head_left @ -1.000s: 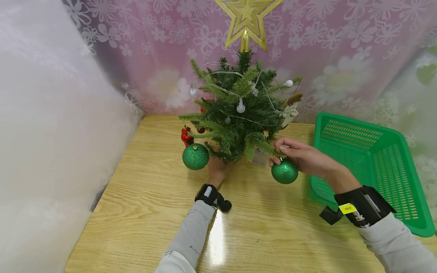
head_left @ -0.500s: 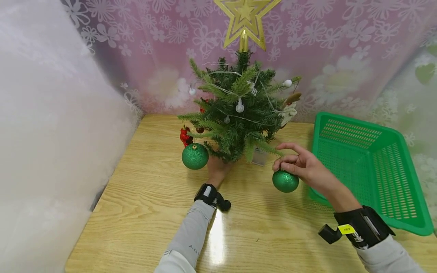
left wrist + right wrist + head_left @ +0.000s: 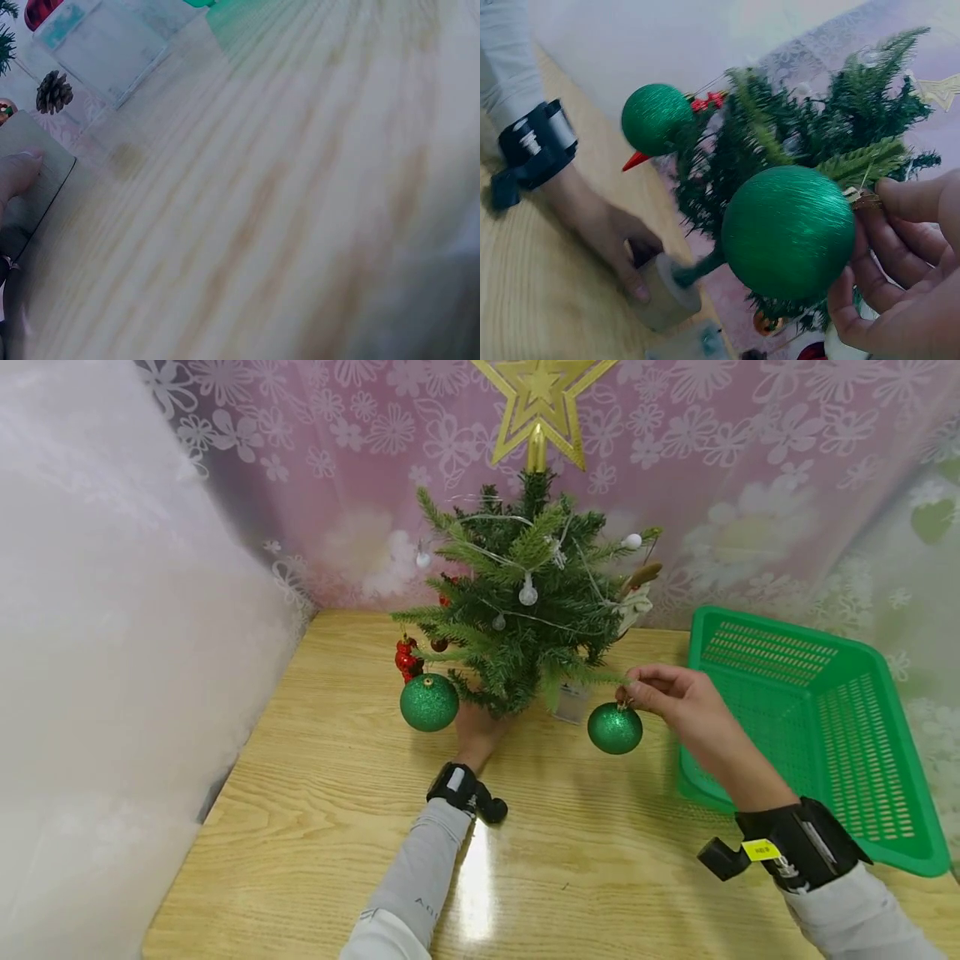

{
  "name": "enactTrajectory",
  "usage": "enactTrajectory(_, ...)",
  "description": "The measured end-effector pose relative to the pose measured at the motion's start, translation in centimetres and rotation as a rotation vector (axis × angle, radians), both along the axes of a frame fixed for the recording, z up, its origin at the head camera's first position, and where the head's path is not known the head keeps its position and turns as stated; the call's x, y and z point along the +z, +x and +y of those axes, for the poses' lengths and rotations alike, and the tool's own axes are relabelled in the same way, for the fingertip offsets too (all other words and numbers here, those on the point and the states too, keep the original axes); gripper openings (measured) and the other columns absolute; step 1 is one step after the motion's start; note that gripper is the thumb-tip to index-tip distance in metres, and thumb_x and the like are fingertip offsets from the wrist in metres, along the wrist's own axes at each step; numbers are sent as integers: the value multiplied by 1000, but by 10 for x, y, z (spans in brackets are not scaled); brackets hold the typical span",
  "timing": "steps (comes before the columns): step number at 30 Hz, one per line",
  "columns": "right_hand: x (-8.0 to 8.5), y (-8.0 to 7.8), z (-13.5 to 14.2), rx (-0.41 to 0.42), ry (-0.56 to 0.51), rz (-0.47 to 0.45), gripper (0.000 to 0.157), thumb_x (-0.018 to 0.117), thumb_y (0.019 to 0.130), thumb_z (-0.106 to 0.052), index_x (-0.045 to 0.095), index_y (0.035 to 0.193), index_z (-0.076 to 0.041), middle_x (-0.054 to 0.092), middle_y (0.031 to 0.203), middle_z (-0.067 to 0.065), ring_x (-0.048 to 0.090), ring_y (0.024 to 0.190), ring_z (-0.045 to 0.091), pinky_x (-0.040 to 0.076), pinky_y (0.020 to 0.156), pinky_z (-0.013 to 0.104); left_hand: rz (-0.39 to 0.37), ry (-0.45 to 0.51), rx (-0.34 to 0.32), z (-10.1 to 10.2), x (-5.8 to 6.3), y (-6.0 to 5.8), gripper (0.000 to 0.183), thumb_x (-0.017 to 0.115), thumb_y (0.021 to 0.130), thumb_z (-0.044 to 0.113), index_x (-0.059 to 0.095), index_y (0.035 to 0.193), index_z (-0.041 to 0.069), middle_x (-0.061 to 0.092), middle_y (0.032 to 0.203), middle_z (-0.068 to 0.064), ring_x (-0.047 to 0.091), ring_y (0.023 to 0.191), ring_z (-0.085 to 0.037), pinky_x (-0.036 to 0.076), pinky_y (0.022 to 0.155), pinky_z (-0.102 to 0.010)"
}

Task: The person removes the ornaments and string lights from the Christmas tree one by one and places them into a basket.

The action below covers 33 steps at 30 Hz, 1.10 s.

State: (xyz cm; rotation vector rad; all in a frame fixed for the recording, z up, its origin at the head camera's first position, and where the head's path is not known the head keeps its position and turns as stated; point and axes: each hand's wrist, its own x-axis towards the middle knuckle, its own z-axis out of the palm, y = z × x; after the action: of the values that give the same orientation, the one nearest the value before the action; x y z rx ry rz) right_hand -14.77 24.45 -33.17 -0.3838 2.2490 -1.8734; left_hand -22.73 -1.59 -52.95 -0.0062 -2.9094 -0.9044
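Observation:
In the head view a small Christmas tree [image 3: 517, 602] stands upright on the wooden table. My left hand [image 3: 478, 727] reaches under its lower branches; in the right wrist view it holds the round tree base [image 3: 664, 300]. My right hand [image 3: 678, 702], at the right side, pinches the gold cord at the top of a glittery green Christmas ball [image 3: 615, 728]. The fingertips are at the end of a low branch [image 3: 600, 677], and the ball hangs below them. Whether the cord loops around the branch I cannot tell. Another green Christmas ball [image 3: 429, 702] hangs at the left.
A green plastic basket [image 3: 795, 693] stands at the right. Red ornaments [image 3: 407, 660], string lights [image 3: 528, 589] and a gold star [image 3: 540, 402] are on the tree. Behind the base lie a clear box [image 3: 112, 45] and a pine cone [image 3: 54, 92].
My right hand first dips with the green ball, then rises and ends farther right at the branch tip. The ball now hangs slightly left of the fingers. My left hand stays put.

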Motion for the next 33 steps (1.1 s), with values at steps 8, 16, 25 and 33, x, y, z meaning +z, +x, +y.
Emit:
enactTrajectory(8, 19, -11, -10, 29, -112, -68, 17, 57, 99, -20, 62, 111, -10, 55, 103, -1, 51, 88, 13, 48, 80, 23, 51, 74, 5, 0, 1, 0, 67, 71, 87, 39, 48, 140, 5, 55, 131, -20, 47, 127, -37, 32, 109, -49)
enactTrajectory(16, 23, -20, -7, 271, -235, -75, 24, 46, 102, -4, 69, 105, -11, 58, 103, -1, 50, 89, 14, 44, 76, 27, 47, 125, 26, 1, -3, -4, 71, 73, 84, 41, 46, 141, 8, 47, 140, -19, 42, 131, -36, 32, 109, -49)
enactTrajectory(25, 30, -12, -2, 204, -1, 165, 18, 54, 97, 1, 67, 106, -6, 63, 101, -2, 56, 89, 15, 46, 76, 24, 50, 142, 14, 0, -2, -3, 70, 72, 86, 39, 46, 141, 4, 51, 136, -22, 45, 128, -37, 34, 107, -48)
enactTrajectory(33, 36, -1, -18, 74, 316, 828, 29, 75, 73, 14, 67, 97, -1, 62, 81, -1, 50, 70, 7, 38, 64, 19, -9, 13, 34, 1, 0, -3, 71, 67, 87, 47, 51, 137, 0, 69, 95, -22, 45, 128, -39, 28, 111, -49)
